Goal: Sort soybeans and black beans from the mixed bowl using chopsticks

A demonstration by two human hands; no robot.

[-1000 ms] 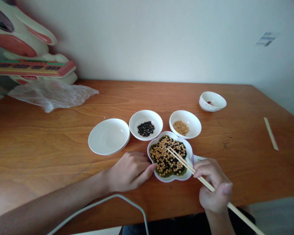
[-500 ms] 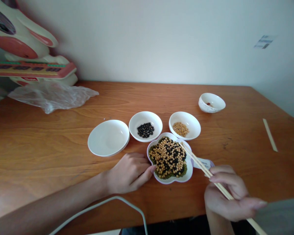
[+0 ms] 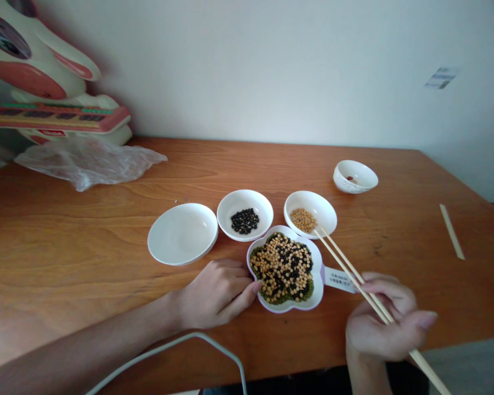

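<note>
A flower-shaped white dish with a lilac rim (image 3: 318,282) holds yellow beans and black beans over a layer of small green ones. My left hand (image 3: 222,293) grips its left edge, thumb on the rim and the other fingers curled, partly hidden. In my right hand (image 3: 389,318) is a pair of chopsticks (image 3: 354,277), tips slightly apart over the near rim of the white bowl (image 3: 324,213) with yellow beans (image 3: 303,219). I see no bean between the tips. Left of that bowl stands a white bowl (image 3: 229,206) of black beans (image 3: 245,221).
Another white bowl (image 3: 183,233) sits at the left, a smaller one (image 3: 360,178) at the back right. A clear plastic bag (image 3: 90,162) lies before a toy keyboard (image 3: 57,118). A pale strip (image 3: 452,231) lies far right; a white cable (image 3: 189,336) crosses in front.
The chopstick tips have left the dish's upper right, moving right and up to the yellow-bean bowl's rim, and have spread apart. The label on the dish's handle is more exposed. My left hand stays put.
</note>
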